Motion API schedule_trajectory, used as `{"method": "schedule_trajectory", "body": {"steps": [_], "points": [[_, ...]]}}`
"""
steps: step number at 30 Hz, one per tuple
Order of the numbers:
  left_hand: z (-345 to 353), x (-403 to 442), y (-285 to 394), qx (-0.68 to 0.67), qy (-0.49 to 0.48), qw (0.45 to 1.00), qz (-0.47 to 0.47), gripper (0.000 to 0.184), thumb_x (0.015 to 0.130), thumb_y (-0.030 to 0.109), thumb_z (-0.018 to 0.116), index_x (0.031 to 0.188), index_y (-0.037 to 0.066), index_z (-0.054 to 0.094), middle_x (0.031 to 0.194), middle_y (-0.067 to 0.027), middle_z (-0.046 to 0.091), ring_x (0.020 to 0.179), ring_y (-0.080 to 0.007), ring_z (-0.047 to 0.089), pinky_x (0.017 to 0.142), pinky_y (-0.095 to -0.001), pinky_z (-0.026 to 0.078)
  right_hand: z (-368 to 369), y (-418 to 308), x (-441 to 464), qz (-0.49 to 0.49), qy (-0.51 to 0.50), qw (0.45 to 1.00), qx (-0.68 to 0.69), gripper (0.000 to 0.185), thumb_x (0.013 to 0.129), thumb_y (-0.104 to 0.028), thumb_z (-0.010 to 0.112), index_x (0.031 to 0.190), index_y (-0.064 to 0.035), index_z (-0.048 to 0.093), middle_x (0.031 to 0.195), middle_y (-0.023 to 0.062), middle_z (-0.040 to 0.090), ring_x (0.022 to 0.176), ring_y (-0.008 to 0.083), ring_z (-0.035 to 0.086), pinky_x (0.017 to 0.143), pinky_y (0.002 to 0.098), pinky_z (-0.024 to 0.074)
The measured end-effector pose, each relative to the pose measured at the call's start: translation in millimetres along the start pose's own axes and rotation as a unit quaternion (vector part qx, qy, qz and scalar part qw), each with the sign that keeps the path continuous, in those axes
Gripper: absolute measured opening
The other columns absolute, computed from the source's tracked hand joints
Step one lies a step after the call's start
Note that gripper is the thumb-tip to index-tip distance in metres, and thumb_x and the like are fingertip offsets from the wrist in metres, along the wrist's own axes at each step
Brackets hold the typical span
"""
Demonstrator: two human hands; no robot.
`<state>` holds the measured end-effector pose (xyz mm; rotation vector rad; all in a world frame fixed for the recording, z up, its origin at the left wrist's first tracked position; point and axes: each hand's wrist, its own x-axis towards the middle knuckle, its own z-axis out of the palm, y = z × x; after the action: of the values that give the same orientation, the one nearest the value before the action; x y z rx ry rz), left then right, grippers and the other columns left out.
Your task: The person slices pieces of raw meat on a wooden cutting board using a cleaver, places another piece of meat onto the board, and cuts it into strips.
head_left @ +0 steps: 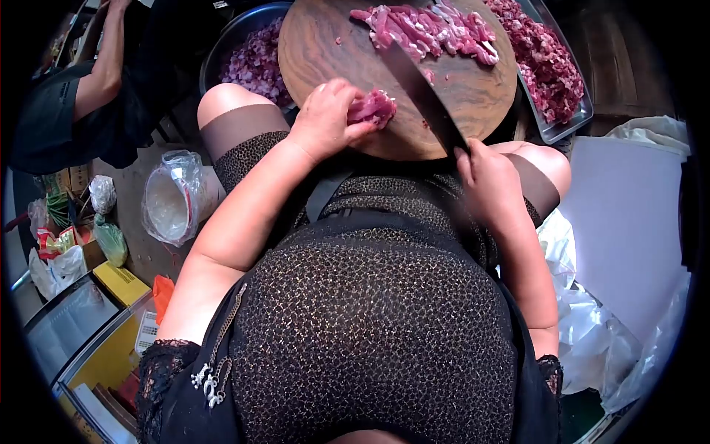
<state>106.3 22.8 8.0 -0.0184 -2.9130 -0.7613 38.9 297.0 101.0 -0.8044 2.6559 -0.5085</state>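
A round wooden chopping board (325, 52) lies in front of my knees. At its near left edge my left hand (325, 118) is closed around a piece of raw meat (376, 109). My right hand (488, 174) grips a cleaver (425, 92) by its handle, which the fingers mostly hide. The dark blade slants up and left across the board, and its far end reaches the sliced meat strips (429, 28) piled at the back. A few small scraps of meat lie near the blade.
A metal bowl (214, 63) of chopped meat stands left of the board; a metal tray (580, 115) of minced meat is on the right. Another person's arm (107, 66) shows at upper left. A plastic-lined bucket (168, 200) sits on the floor, with plastic sheeting (592, 333) at lower right.
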Motion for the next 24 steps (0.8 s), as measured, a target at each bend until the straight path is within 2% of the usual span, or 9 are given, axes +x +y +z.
{"method": "schedule_trajectory", "body": {"steps": [2,4,6,8,9,14,16,21,24], "points": [[-7,-11,2,0.025,0.01,0.999,0.022,0.051,0.072,0.033,0.082,0.11,0.005,0.061,0.106,-0.0135,0.057,0.101,-0.034,0.058,0.092,-0.0433,0.047,4,-4,-2,-0.052,0.003,0.998,-0.019,0.02,0.096,-0.022,0.052,0.096,-0.0028,0.059,0.081,0.0206,0.066,0.076,0.04,0.065,0.067,0.0493,0.0531],[-15,-14,12,0.01,0.068,0.997,-0.036,0.051,0.072,0.033,0.081,0.11,0.005,0.062,0.105,-0.0127,0.058,0.1,-0.0333,0.058,0.086,-0.0423,0.049,6,-12,-2,-0.068,-0.007,0.997,-0.037,0.019,0.096,-0.021,0.052,0.096,-0.0028,0.059,0.082,0.0196,0.067,0.074,0.0374,0.067,0.066,0.0473,0.0542],[-12,-10,11,0.052,0.105,0.993,0.002,0.041,0.074,0.029,0.08,0.104,0.006,0.065,0.102,-0.0112,0.061,0.096,-0.0325,0.06,0.083,-0.0417,0.05,10,-16,1,-0.086,-0.011,0.995,-0.045,0.018,0.095,-0.02,0.052,0.095,-0.0025,0.058,0.081,0.0195,0.067,0.073,0.0368,0.067,0.065,0.0468,0.0543],[3,-5,4,-0.037,0.094,0.99,0.1,0.027,0.077,0.024,0.078,0.096,0.007,0.07,0.099,-0.0102,0.063,0.091,-0.0311,0.061,0.083,-0.0405,0.051,13,-19,6,-0.106,-0.016,0.993,-0.055,0.017,0.095,-0.018,0.052,0.094,-0.0021,0.058,0.08,0.0194,0.067,0.072,0.0363,0.067,0.064,0.0464,0.0545],[8,-1,6,-0.079,0.074,0.989,0.102,0.02,0.078,0.02,0.075,0.094,0.008,0.073,0.098,-0.0098,0.066,0.09,-0.0305,0.063,0.085,-0.0392,0.052,14,-21,10,-0.085,-0.051,0.993,-0.07,0.018,0.095,-0.019,0.051,0.093,-0.0016,0.058,0.081,0.0203,0.067,0.074,0.0382,0.066,0.066,0.0477,0.0537],[16,0,7,-0.084,0.087,0.99,0.076,0.025,0.078,0.019,0.076,0.1,0.008,0.073,0.104,-0.0118,0.066,0.1,-0.0316,0.063,0.09,-0.0384,0.051,17,-30,23,-0.084,-0.105,0.989,-0.057,0.017,0.094,-0.015,0.05,0.088,0.0001,0.056,0.079,0.0213,0.065,0.075,0.0399,0.065,0.067,0.0492,0.053],[21,1,3,-0.047,0.115,0.986,0.111,0.026,0.081,0.023,0.073,0.1,0.006,0.071,0.103,-0.0109,0.067,0.096,-0.0302,0.063,0.089,-0.0392,0.051,28,-39,45,-0.12,-0.087,0.986,-0.07,0.013,0.087,-0.01,0.05,0.088,-0.0005,0.06,0.081,0.0204,0.069,0.074,0.0355,0.07,0.067,0.0456,0.0567],[26,-4,-1,-0.043,0.087,0.991,0.09,0.026,0.08,0.021,0.073,0.099,0.004,0.07,0.103,-0.0118,0.066,0.099,-0.0307,0.062,0.091,-0.0395,0.05,48,-76,103,-0.192,-0.057,0.976,-0.084,0.012,0.084,-0.011,0.056,0.084,-0.0024,0.064,0.086,0.0189,0.071,0.082,0.0347,0.07,0.073,0.0443,0.0569],[23,-3,3,-0.077,0.109,0.988,0.083,0.029,0.077,0.021,0.076,0.102,0.008,0.069,0.105,-0.0127,0.064,0.103,-0.0319,0.061,0.091,-0.0398,0.05,45,-55,119,-0.172,-0.015,0.981,-0.083,0.014,0.083,-0.013,0.059,0.091,-0.0029,0.064,0.086,0.0171,0.071,0.082,0.0331,0.07,0.072,0.045,0.0558]]}}
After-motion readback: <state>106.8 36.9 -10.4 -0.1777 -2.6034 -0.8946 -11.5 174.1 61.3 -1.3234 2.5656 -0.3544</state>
